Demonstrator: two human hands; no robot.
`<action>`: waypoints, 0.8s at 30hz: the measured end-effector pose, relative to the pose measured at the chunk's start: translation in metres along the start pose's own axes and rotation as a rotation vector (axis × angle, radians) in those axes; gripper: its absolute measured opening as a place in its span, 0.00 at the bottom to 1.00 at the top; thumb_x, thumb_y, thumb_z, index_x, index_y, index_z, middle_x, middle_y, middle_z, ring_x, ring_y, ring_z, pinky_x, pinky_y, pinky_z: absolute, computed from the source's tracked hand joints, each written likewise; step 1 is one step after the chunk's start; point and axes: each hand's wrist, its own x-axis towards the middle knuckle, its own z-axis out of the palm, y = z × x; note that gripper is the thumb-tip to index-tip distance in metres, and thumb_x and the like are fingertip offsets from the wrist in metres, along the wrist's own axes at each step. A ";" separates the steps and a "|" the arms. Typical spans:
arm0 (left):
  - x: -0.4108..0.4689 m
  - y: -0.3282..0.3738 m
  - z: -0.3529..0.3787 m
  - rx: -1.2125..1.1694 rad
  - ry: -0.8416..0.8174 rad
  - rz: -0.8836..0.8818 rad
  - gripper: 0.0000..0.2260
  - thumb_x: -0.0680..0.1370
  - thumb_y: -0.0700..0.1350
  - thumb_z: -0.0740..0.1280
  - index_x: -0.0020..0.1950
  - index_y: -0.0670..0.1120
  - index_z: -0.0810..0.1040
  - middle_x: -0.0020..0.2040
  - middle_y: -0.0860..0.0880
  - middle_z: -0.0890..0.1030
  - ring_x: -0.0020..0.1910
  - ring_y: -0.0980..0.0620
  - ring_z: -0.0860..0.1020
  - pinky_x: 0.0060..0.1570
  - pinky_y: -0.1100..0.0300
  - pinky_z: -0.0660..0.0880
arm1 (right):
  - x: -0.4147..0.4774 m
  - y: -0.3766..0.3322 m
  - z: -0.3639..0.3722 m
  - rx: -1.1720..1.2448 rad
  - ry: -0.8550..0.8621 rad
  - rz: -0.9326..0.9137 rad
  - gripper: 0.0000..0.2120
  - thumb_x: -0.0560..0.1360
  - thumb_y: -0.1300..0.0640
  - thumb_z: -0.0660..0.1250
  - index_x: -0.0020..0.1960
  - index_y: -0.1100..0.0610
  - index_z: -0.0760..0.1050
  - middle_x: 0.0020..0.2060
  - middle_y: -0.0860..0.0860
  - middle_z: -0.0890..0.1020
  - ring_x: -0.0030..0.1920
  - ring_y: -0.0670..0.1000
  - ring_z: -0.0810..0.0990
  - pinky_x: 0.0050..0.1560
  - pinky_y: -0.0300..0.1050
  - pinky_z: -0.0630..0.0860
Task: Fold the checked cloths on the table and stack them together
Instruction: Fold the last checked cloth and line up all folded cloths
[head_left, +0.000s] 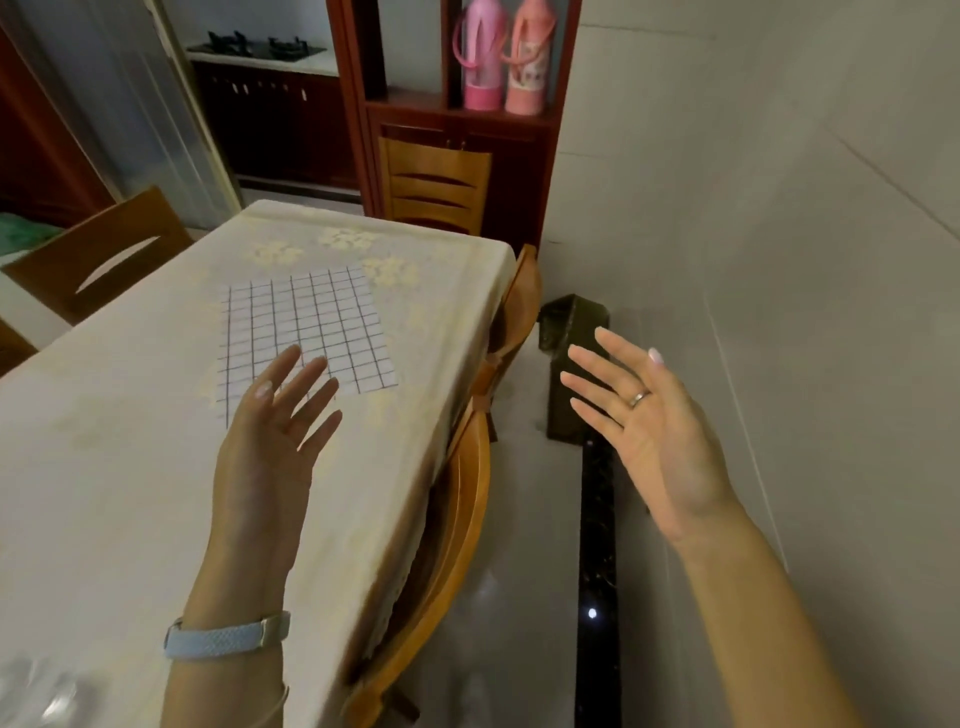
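On the table (130, 467), which is covered with a cream floral tablecloth, one checked cloth (304, 327) lies flat toward the far end, white with a dark grid. Left hand (275, 436) is raised above the table just in front of the cloth's near edge, palm visible, fingers spread, holding nothing; a pale blue wristband (223, 636) sits on its wrist. Right hand (649, 431) is raised beyond the table's right edge, over the tiled floor, also spread wide and empty, with a ring (639, 397) on one finger. Wooden chairs (457, 519) stand tucked along the table's right side.
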 end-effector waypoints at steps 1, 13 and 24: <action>0.015 -0.001 0.008 0.006 -0.005 0.001 0.18 0.83 0.51 0.56 0.71 0.51 0.72 0.66 0.50 0.79 0.65 0.49 0.77 0.69 0.45 0.68 | 0.017 -0.004 -0.003 0.001 0.005 -0.008 0.22 0.83 0.47 0.48 0.72 0.52 0.69 0.64 0.50 0.80 0.65 0.50 0.79 0.71 0.56 0.68; 0.167 -0.042 0.101 0.053 -0.036 -0.053 0.17 0.83 0.49 0.55 0.70 0.51 0.72 0.65 0.51 0.80 0.64 0.51 0.78 0.65 0.49 0.71 | 0.197 -0.022 -0.055 0.055 0.061 -0.013 0.22 0.84 0.47 0.48 0.72 0.54 0.69 0.66 0.52 0.79 0.65 0.52 0.78 0.72 0.57 0.67; 0.305 -0.083 0.188 0.042 0.143 0.041 0.18 0.83 0.49 0.54 0.71 0.50 0.71 0.66 0.50 0.79 0.65 0.50 0.77 0.66 0.48 0.70 | 0.420 -0.026 -0.103 0.071 -0.135 0.043 0.22 0.84 0.47 0.49 0.72 0.53 0.70 0.66 0.52 0.78 0.65 0.53 0.78 0.72 0.58 0.66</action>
